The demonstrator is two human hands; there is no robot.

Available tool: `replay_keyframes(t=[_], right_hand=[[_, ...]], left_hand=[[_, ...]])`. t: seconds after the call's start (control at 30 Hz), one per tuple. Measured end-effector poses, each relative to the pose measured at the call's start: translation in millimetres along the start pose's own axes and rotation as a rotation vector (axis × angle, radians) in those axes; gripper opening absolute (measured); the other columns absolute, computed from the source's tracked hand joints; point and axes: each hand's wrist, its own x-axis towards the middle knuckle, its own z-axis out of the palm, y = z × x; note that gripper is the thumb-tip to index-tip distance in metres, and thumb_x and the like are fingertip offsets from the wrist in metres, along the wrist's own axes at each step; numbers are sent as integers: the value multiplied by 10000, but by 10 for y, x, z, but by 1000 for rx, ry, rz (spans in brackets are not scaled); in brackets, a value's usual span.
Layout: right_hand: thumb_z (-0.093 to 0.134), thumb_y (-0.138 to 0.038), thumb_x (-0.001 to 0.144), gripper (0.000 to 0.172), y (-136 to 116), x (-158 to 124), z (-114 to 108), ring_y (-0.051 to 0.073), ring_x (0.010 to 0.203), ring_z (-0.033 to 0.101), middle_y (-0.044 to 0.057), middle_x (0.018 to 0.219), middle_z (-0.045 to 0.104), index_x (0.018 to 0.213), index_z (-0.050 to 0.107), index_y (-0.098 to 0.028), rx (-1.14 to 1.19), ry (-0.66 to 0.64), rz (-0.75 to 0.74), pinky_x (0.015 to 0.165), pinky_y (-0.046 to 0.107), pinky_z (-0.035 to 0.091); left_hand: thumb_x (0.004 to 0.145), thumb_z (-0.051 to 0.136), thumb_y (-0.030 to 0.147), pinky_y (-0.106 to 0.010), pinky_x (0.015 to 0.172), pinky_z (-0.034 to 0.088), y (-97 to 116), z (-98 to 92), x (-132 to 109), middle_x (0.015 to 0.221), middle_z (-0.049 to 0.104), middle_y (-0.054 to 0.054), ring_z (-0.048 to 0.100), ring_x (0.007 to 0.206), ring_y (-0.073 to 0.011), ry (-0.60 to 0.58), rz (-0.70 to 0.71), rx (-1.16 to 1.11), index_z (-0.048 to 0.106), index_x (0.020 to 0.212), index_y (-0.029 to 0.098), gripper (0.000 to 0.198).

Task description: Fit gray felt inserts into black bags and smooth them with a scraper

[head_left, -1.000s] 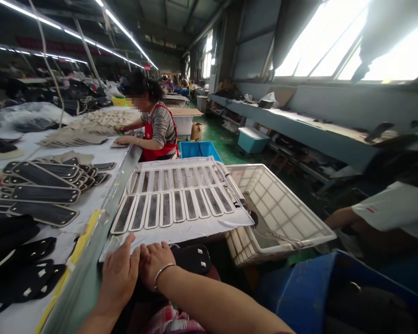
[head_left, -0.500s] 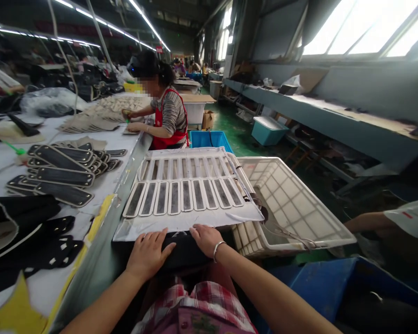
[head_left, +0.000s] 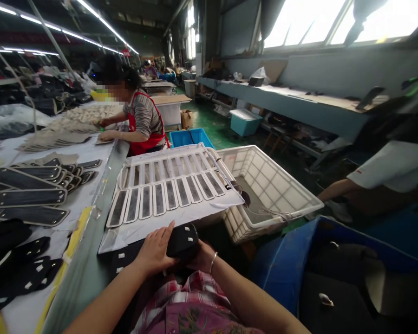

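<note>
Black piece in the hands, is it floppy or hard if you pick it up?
Probably bendy: the black piece curves where the left hand grips it. Likely light, as it looks thin. Being flat, it shouldn't roll.

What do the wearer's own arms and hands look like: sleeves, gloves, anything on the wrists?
No gloves on either hand: left hand, right hand, the latter partly hidden behind a black piece. Both forearms are uncovered as far as the frame shows, with no sleeve cuffs visible. A thin silver bangle circles the right wrist. No watch or rings discernible.
</note>
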Motion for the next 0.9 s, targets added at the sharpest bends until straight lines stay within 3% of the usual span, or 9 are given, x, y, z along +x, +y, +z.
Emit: replay_keyframes(t=[0.1, 0.2, 0.33, 0.53, 0.7, 0.8, 0.9], right_hand=[[334, -557, 857, 430, -157, -134, -170, 161, 679, 612, 17, 771, 590, 964, 528, -188, 296, -85, -45, 662, 366, 505], [493, -384, 810, 284, -266, -250, -286, 129, 647, 597, 7, 773, 597, 1001, 550, -183, 434, -169, -113, 652, 302, 491], [684, -162, 654, 382, -245, -240, -294, 127, 671, 602, 8, 783, 623, 1023, 584, -176, 296, -232, -230, 685, 294, 476], [764, -247, 599, 192, -292, -30, -236, 106, 576, 545, -6, 627, 605, 710, 670, -122, 69, -185, -331, 609, 265, 447], [793, -204, 508, 205, -450, 110, -96, 78, 498, 468, -33, 500, 550, 504, 612, -107, 16, -218, -329, 527, 223, 396], [795, -226, 514, 242, -450, 74, -134, 125, 593, 556, -8, 609, 604, 686, 664, -118, 28, -289, -266, 609, 271, 453], [793, -260, 545, 450, -465, -40, -332, 158, 694, 618, 29, 749, 640, 950, 639, -139, 51, -323, -135, 686, 323, 483]], left_hand=[[661, 638, 397, -411, 929, 367, -80, -111, -40, 1180, 507, -124, 480, 1089, -280, 66, -13, -111, 151, 1402, 150, 921], [663, 662, 414, -449, 965, 353, -154, -199, -89, 1224, 474, -126, 450, 1142, -292, 112, -47, -212, 96, 1408, 194, 961], [659, 679, 375, -498, 983, 333, -185, -224, -98, 1245, 459, -133, 431, 1166, -313, 131, -28, -266, 96, 1410, 214, 964], [642, 693, 315, -497, 1003, 320, -209, -243, -17, 1265, 452, -123, 428, 1181, -304, 112, -82, -310, 91, 1411, 231, 980], [652, 690, 305, -479, 1023, 310, -278, -282, -28, 1301, 434, -109, 408, 1210, -288, 91, -128, -383, 91, 1405, 253, 963], [646, 695, 304, -481, 1019, 321, -286, -316, -83, 1314, 432, -97, 419, 1205, -288, 96, -157, -467, 102, 1407, 275, 965], [618, 708, 350, -506, 1001, 342, -306, -434, -188, 1289, 467, -86, 471, 1153, -308, 188, -240, -617, 166, 1403, 278, 957]])
